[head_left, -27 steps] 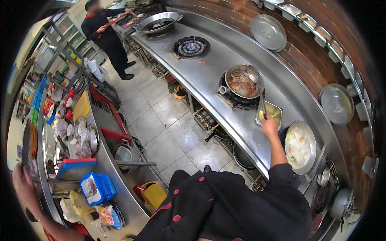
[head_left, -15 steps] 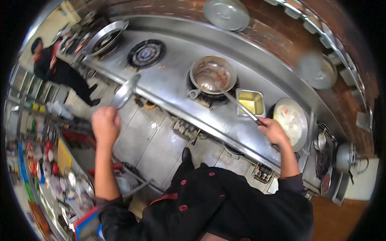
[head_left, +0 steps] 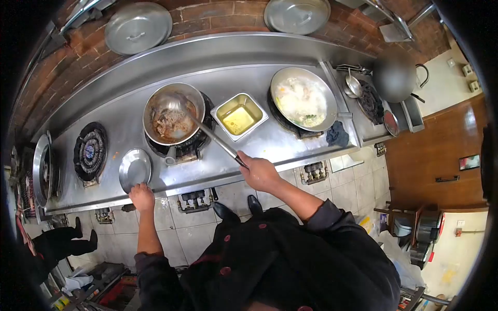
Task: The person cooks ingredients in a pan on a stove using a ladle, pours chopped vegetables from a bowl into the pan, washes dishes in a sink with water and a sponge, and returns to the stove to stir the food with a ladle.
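My right hand (head_left: 257,172) is closed around the dark grip of a long-handled ladle (head_left: 215,136). The ladle's bowl rests inside a metal wok (head_left: 198,97), over browned pieces of meat (head_left: 167,124). This wok sits on a black burner, its short handle pointing toward me. At the counter's front edge, my left hand (head_left: 141,197) grips the near rim of a shallow metal plate (head_left: 135,168); its fingers are partly hidden by the hand's back. Right of the wok stands a square metal container (head_left: 220,114) with yellow oil (head_left: 238,120) in it.
A wide pan (head_left: 332,120) of pale, steaming food stands to the right, beside a dark cloth (head_left: 337,135). A bare burner (head_left: 90,153) lies at left. Gas valves (head_left: 194,201) stick out below the counter. Another person's legs (head_left: 65,241) show at lower left.
My view has turned rightward toward the stove. The left hand has brought the metal plate from over the floor to the counter's front edge. The ladle's bowl remains in the wok.
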{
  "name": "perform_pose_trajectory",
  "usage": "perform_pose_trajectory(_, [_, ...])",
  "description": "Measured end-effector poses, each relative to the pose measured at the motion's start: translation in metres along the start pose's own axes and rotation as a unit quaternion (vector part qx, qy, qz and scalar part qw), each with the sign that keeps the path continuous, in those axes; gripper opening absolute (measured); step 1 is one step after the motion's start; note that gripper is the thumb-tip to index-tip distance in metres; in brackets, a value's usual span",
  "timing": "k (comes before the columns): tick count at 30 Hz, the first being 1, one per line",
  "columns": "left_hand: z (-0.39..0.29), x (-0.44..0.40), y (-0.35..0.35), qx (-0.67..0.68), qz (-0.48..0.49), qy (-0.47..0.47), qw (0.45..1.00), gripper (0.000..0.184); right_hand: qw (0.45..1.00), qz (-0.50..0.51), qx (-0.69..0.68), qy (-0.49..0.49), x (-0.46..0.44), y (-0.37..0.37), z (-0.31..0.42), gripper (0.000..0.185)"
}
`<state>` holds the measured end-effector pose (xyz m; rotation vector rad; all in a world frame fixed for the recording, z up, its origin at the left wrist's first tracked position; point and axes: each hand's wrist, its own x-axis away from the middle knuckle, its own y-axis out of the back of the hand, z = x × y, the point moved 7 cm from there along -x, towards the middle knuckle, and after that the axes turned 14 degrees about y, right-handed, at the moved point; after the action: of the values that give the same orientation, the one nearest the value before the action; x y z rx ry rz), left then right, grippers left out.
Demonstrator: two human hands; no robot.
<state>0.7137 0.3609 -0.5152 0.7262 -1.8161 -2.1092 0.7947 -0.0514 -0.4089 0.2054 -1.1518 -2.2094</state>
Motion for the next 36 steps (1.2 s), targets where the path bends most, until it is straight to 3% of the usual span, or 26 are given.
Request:
perform_pose_trajectory(4, [-0.017,0.015,0.037,0.025,-0.056,0.037,0.997,0.02,1.0,-0.003,-0.003,0.009,-0.006,0.0,-0.009,0.049])
perform_pose_trajectory(6, [-0.039,0.031,0.051,0.08,-0.055,0.038,0.995,0.022,0.998,-0.008,-0.021,0.061,0.001,0.013,-0.017,0.048])
perform_pose_trajectory(7, [-0.061,0.047,0.068,0.107,-0.108,0.009,0.988,0.021,0.998,-0.011,-0.021,0.063,0.002,0.015,-0.022,0.048])
perform_pose_trajectory(9, [-0.106,0.082,0.066,0.269,-0.006,-0.03,0.963,0.017,0.996,-0.02,0.003,0.084,0.006,0.02,-0.033,0.047])
perform_pose_trajectory(10, [-0.133,0.097,0.06,0.337,0.093,0.019,0.937,0.018,0.997,-0.009,-0.037,0.066,0.003,0.017,-0.039,0.046])
perform_pose_trajectory(11, [-0.167,0.112,0.054,0.459,0.307,0.118,0.826,0.026,0.991,-0.045,-0.096,0.088,-0.004,0.008,-0.046,0.045])
perform_pose_trajectory(12, [-0.2,0.127,0.042,0.583,0.347,0.112,0.726,0.034,0.994,-0.002,-0.092,0.067,-0.008,-0.004,-0.05,0.044])
perform_pose_trajectory(14, [-0.286,0.135,0.086,0.811,0.428,0.206,0.34,0.043,0.982,0.005,-0.128,0.137,-0.011,-0.016,-0.04,0.047])
perform_pose_trajectory(16, [-0.336,0.127,0.098,0.829,0.395,0.225,0.326,0.042,0.971,0.053,-0.148,0.178,0.008,0.005,-0.032,0.05])
perform_pose_trajectory(17, [-0.342,0.116,0.1,0.827,0.32,0.256,0.384,0.032,0.95,-0.034,-0.178,0.254,0.021,0.024,-0.044,0.05])
perform_pose_trajectory(18, [-0.351,0.113,0.105,0.827,0.305,0.243,0.404,0.026,0.916,-0.125,-0.207,0.319,0.041,0.049,-0.068,0.051])
perform_pose_trajectory(20, [-0.35,0.107,0.091,0.813,0.315,0.289,0.396,0.015,0.881,-0.229,-0.259,0.325,0.086,0.144,-0.142,0.054])
perform_pose_trajectory(21, [-0.35,0.109,0.088,0.797,0.307,0.323,0.408,0.013,0.88,-0.332,-0.13,0.314,0.119,0.206,-0.199,0.054])
perform_pose_trajectory(23, [-0.352,0.102,0.091,0.783,0.319,0.307,0.436,0.011,0.867,-0.486,-0.027,0.105,0.179,0.303,-0.345,0.037])
perform_pose_trajectory(24, [-0.355,0.104,0.098,0.786,0.314,0.312,0.431,0.011,0.831,-0.553,0.041,0.048,0.213,0.344,-0.413,0.032])
perform_pose_trajectory(25, [-0.346,0.1,0.088,0.767,0.319,0.331,0.447,0.011,0.82,-0.564,0.099,-0.014,0.242,0.37,-0.486,0.029])
perform_pose_trajectory(28, [-0.324,0.091,0.074,0.719,0.294,0.365,0.513,0.01,0.797,-0.527,0.195,-0.224,0.31,0.425,-0.655,0.038])
perform_pose_trajectory(29, [-0.316,0.088,0.071,0.702,0.283,0.373,0.537,0.01,0.797,-0.455,0.153,-0.367,0.326,0.439,-0.669,0.039])
perform_pose_trajectory(30, [-0.317,0.087,0.074,0.677,0.279,0.369,0.572,0.007,0.826,-0.308,0.258,-0.394,0.332,0.436,-0.745,0.036])
perform_pose_trajectory(31, [-0.32,0.089,0.079,0.658,0.299,0.359,0.59,0.005,0.836,-0.228,0.317,-0.385,0.354,0.418,-0.875,0.033])
perform_pose_trajectory(32, [-0.324,0.089,0.088,0.638,0.318,0.35,0.607,0.003,0.812,-0.208,0.393,-0.377,0.368,0.422,-0.903,0.029])
perform_pose_trajectory(33, [-0.328,0.093,0.098,0.612,0.283,0.384,0.631,0.002,0.82,-0.196,0.37,-0.39,0.381,0.43,-0.923,0.024])
perform_pose_trajectory(34, [-0.332,0.095,0.107,0.586,0.247,0.414,0.651,0.002,0.816,-0.277,0.261,-0.435,0.406,0.43,-0.976,0.026])
perform_pose_trajectory(35, [-0.329,0.095,0.106,0.584,0.251,0.412,0.653,0.003,0.817,-0.269,0.235,-0.452,0.411,0.44,-0.991,0.03])
perform_pose_trajectory(36, [-0.329,0.095,0.104,0.582,0.259,0.406,0.655,0.004,0.832,-0.176,0.254,-0.46,0.408,0.442,-0.999,0.035])
